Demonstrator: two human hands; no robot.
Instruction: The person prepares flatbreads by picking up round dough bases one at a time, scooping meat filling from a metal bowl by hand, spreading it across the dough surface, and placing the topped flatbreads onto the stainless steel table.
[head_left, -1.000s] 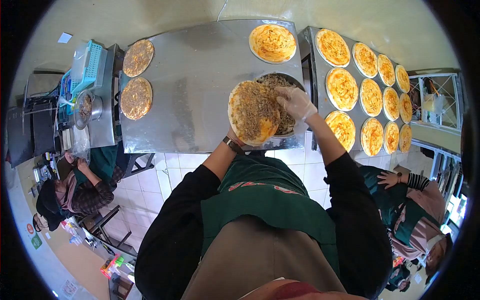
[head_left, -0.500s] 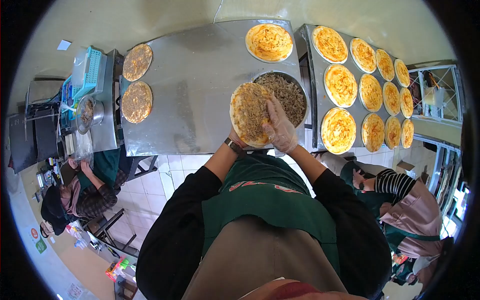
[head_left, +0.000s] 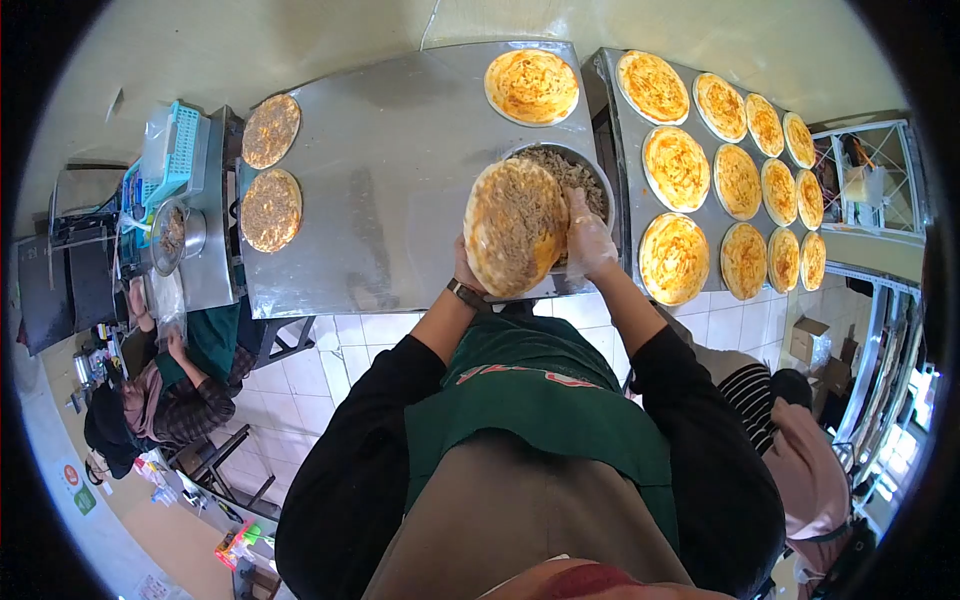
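Observation:
A round flat dough base [head_left: 515, 228] coated with brown crumbly minced meat, some orange sauce showing at its edges, is tilted in front of me at the table's near edge. My left hand [head_left: 468, 272], wearing a wristwatch, grips it from below at the left rim. Beside the right rim is my right hand [head_left: 590, 240] in a clear plastic glove, fingers stretched upward over the bowl; whether they touch the base is unclear. Behind both, a metal bowl [head_left: 606, 180] of minced meat [head_left: 572, 166] is partly hidden by the base.
Two meat-topped rounds [head_left: 271, 210] lie on the left of the metal table [head_left: 400, 170]. One sauced round [head_left: 532, 86] sits at the back. Several more [head_left: 676, 168] cover the right table. A co-worker [head_left: 165, 395] is at the left, another person [head_left: 790, 430] at the right.
The base has tilted more toward the right and the bowl. My right hand has slid off its topped face to the right rim. The person at the right has bent lower.

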